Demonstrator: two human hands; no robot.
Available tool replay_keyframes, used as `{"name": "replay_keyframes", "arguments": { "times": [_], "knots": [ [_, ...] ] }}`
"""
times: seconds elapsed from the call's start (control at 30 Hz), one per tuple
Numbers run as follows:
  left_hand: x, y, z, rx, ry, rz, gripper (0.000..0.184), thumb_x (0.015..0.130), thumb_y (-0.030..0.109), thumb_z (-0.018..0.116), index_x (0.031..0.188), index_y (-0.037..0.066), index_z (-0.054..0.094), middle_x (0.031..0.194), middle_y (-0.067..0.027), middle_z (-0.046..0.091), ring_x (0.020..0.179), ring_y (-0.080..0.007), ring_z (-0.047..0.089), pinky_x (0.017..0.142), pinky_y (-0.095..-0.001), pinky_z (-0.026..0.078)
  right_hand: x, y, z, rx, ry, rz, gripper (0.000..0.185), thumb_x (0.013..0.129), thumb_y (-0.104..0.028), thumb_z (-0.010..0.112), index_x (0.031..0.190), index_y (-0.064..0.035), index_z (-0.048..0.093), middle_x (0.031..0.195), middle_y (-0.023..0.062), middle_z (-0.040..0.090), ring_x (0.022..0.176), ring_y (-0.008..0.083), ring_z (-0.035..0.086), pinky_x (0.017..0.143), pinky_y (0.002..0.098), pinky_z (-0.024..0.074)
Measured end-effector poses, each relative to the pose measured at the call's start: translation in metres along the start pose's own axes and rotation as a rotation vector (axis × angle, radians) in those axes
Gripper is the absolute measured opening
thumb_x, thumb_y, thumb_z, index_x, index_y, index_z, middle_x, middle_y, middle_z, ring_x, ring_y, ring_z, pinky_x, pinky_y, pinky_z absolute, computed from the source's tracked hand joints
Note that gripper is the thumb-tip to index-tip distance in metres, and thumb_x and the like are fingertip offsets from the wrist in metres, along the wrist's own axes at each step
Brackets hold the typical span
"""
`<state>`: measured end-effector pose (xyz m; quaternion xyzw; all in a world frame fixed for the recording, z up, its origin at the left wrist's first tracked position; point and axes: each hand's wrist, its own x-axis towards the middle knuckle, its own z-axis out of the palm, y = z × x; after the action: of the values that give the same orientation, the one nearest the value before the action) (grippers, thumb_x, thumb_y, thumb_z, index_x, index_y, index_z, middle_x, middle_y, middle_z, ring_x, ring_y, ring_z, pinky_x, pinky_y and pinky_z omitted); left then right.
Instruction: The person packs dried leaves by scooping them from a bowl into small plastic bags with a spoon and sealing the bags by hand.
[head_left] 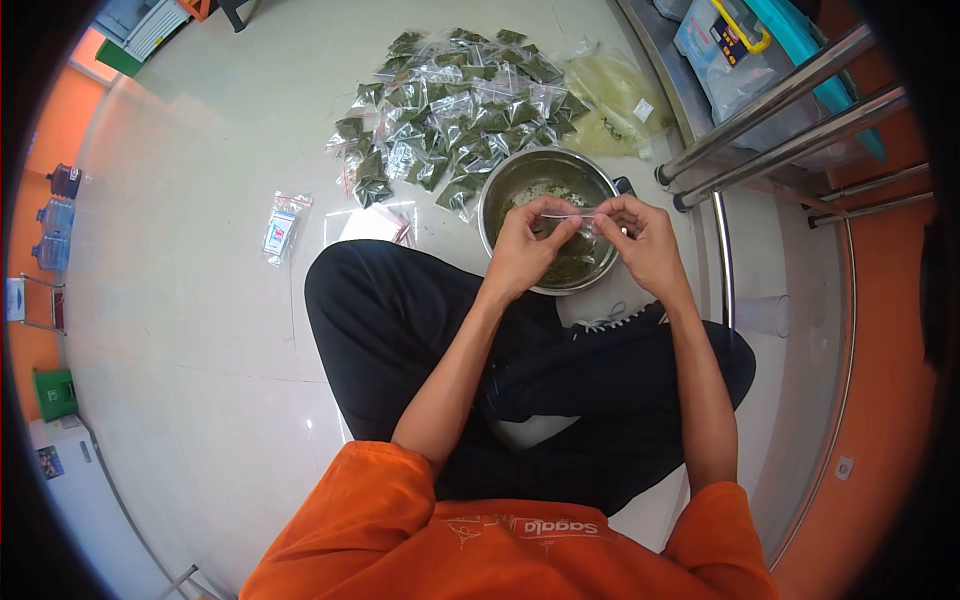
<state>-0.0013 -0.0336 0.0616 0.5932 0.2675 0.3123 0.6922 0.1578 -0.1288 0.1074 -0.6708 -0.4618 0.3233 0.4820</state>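
Note:
My left hand and my right hand are close together over a steel pot. Both pinch the top edge of a small clear zip bag between thumb and fingers. What the bag holds is hard to make out against the pot behind it. Inside the pot lie pale grains and something dark green. Just beyond it spreads a heap of clear zip bags, each with a folded dark green packet in it. A stack of flat empty bags rests by my left knee.
A yellowish plastic bag lies right of the heap. On the floor to the left is a pack of bags. Metal rack rails rise at the right, near a plastic box. My crossed legs border the pot.

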Motion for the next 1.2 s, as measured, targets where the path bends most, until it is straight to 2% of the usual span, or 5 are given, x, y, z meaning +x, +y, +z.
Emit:
{"name": "replay_keyframes", "arguments": {
  "times": [0.13,0.27,0.53,1.0,1.2],
  "knots": [
    [-0.001,0.000,0.001,0.026,-0.010,0.011,0.015,0.094,0.011,0.071,0.101,-0.002,0.070,0.091,-0.0023,0.069,0.087,-0.0080,0.058,0.080,-0.0261,0.047,0.000,0.007,0.000,-0.198,-0.020,-0.050,0.012,0.092,-0.008,0.068,0.094,0.0032,0.065,0.078,0.0061,0.068,0.075,0.0119,0.066,0.064,0.0266,0.0484],
    [0.000,-0.003,-0.001,0.050,-0.003,0.016,0.014,0.094,0.011,0.071,0.099,-0.002,0.070,0.091,-0.0028,0.069,0.087,-0.0086,0.059,0.082,-0.0263,0.047,-0.001,0.009,0.005,-0.090,-0.019,-0.057,0.013,0.092,-0.010,0.069,0.095,0.0023,0.065,0.079,0.0060,0.068,0.075,0.0112,0.065,0.061,0.0269,0.0460],
    [-0.001,0.005,-0.005,-0.066,-0.031,-0.055,0.018,0.091,0.013,0.075,0.102,-0.001,0.075,0.095,-0.0058,0.074,0.088,-0.0097,0.064,0.082,-0.0258,0.049,-0.001,-0.002,0.000,-0.042,-0.031,-0.033,0.008,0.092,-0.003,0.068,0.096,0.0032,0.064,0.084,0.0036,0.067,0.080,0.0082,0.063,0.073,0.0254,0.0504],
    [0.002,0.004,-0.014,-0.185,-0.048,-0.086,0.020,0.091,0.016,0.075,0.101,-0.002,0.078,0.091,-0.0080,0.076,0.085,-0.0102,0.066,0.082,-0.0263,0.050,-0.003,-0.005,-0.003,0.094,-0.073,0.074,0.007,0.094,-0.004,0.067,0.096,0.0007,0.062,0.089,-0.0005,0.063,0.084,0.0059,0.061,0.078,0.0233,0.0477],
    [0.001,0.007,-0.020,0.097,0.020,0.035,0.021,0.091,0.017,0.075,0.103,-0.001,0.078,0.090,-0.0066,0.076,0.084,-0.0088,0.065,0.078,-0.0257,0.051,-0.005,-0.010,0.006,0.117,-0.088,0.070,0.006,0.095,-0.004,0.066,0.095,0.0006,0.063,0.090,-0.0002,0.064,0.085,0.0064,0.060,0.077,0.0234,0.0479]
  ]
}}
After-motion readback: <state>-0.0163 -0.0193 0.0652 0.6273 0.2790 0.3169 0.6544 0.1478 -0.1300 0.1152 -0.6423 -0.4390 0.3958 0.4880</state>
